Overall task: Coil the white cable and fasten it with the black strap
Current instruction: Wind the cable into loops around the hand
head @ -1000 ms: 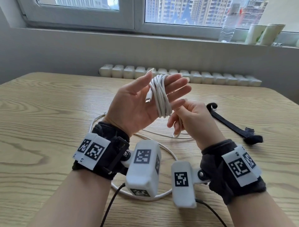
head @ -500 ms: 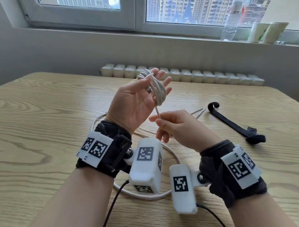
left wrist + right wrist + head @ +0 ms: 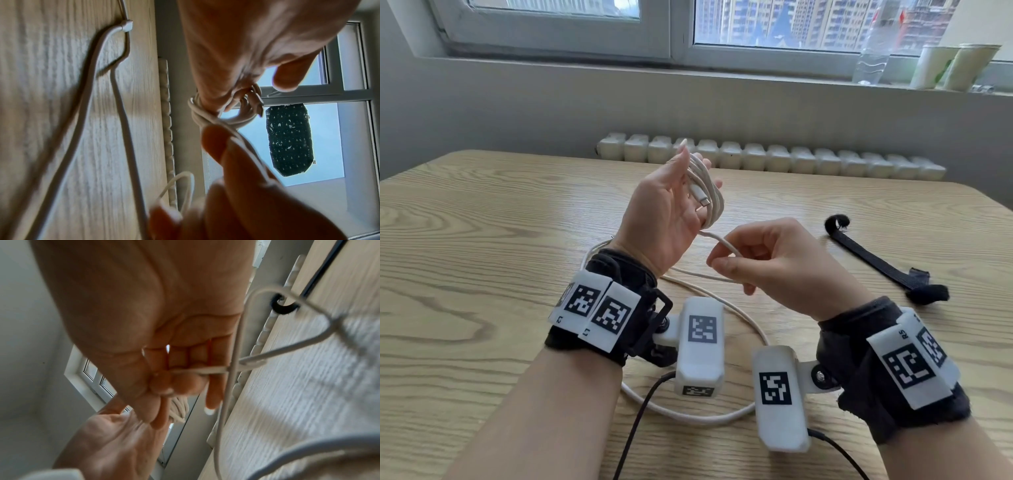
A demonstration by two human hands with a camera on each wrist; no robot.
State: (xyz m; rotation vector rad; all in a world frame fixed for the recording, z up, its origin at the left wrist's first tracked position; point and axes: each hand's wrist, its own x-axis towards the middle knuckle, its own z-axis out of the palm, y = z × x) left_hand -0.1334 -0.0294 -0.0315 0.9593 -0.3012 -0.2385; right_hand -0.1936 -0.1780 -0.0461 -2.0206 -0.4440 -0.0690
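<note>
My left hand [image 3: 667,209] is up off the surface [image 3: 482,240], palm toward me, fingers fairly straight with the white cable [image 3: 709,192] wound around them in several loops, its plug end lying across the palm. A second ago my right hand [image 3: 774,260] was tucked close under the coil; now it has swung out toward me, thumb and fingertips pinching the free run of cable just below the coil, and the left hand has rolled over with it. I read that as another turn being laid on, so the coiling is still in hand. A long loose loop still trails on the surface under my wrists, so there's more to wind. The black strap [image 3: 883,260] lies untouched on the surface, well off to my right, waiting for the fastening step.
</note>
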